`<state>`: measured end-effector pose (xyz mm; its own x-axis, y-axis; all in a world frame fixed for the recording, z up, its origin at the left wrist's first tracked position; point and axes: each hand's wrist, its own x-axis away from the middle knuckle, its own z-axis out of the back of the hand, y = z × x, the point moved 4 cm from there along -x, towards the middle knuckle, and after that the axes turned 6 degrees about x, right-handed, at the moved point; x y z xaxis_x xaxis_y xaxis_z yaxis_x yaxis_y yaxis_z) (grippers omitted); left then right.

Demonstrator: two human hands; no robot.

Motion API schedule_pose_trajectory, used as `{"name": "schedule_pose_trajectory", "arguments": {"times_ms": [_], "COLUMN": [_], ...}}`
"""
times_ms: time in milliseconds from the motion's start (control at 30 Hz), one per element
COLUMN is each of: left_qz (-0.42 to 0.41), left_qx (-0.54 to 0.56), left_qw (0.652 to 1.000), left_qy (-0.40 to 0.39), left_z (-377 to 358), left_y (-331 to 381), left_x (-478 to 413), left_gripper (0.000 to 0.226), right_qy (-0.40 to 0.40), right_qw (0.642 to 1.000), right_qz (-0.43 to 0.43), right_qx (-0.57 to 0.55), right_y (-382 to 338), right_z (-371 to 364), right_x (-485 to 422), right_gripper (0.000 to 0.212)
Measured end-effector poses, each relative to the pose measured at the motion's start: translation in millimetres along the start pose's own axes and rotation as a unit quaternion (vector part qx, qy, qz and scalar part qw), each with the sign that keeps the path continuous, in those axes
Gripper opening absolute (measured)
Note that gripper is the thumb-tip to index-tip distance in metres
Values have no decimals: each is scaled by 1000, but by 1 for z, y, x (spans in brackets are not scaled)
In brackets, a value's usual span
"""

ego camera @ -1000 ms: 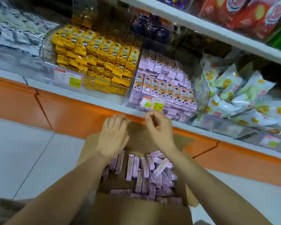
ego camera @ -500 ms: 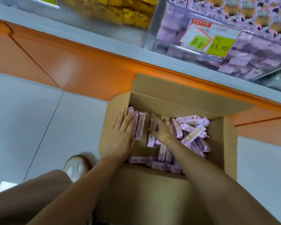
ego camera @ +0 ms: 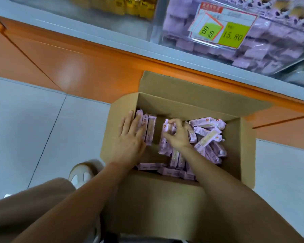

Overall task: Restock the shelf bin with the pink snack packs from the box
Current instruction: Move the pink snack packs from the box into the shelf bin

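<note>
Since half a second ago the right hand [ego camera: 178,137] has curled its fingers round a few pink snack packs [ego camera: 207,135] at the middle of the box [ego camera: 182,109], where it was only reaching among them. The left hand [ego camera: 130,137] lies flat, fingers straight, on those standing at the left wall, probably to steady them. The packs are slim, glossy wrappers, jumbled at the right. The shelf bin [ego camera: 253,50] waits at the far side, part filled.

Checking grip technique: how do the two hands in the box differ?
The left hand lies flat, fingers straight, on a row of pink packs; the right hand pinches a pack with curled fingers. The left hand sits by the left wall of the box, the right hand mid-box. Both reach inside.
</note>
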<state>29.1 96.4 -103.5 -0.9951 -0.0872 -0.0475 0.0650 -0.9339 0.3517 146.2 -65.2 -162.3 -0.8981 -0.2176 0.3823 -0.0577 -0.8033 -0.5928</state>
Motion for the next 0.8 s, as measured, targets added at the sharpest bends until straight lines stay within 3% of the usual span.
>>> {"name": "schedule_pose_trajectory", "arguments": {"times_ms": [67, 133, 200, 267, 333, 467, 533, 633, 800], "left_qz": [-28, 2, 114, 181, 206, 229, 235, 257, 254], "left_qx": [20, 141, 316, 412, 481, 557, 564, 560, 460], "left_qw": [999, 990, 935, 885, 847, 790, 780, 780, 842], "left_qy": [13, -21, -113, -119, -94, -115, -132, -115, -123], "left_z": [8, 10, 4, 0, 0, -3, -2, 0, 3], "left_y": [15, 35, 51, 59, 61, 62, 65, 66, 65], "left_x": [-7, -16, -21, -23, -23, -22, -20, -18, -16], "left_gripper": [53, 51, 53, 50, 55, 53, 35, 26, 34], "right_qy": [-7, -31, -57, -80, -101, -135, -137, -96, -64], "right_qw": [997, 988, 978, 970, 959, 917, 930, 948, 951], "right_qz": [-17, -32, -19, 0, -1, -49, -37, -22, -2], "right_qx": [-75, -146, -201, -228, -264, -373, -340, -302, -304], "right_y": [-7, -15, -21, -27, -25, -14, -9, -8, -20], "right_z": [17, 30, 41, 53, 63, 74, 77, 89, 99], "right_x": [6, 12, 20, 31, 36, 43, 46, 50, 58], "right_gripper": [38, 37, 41, 46, 44, 29, 29, 26, 54]}}
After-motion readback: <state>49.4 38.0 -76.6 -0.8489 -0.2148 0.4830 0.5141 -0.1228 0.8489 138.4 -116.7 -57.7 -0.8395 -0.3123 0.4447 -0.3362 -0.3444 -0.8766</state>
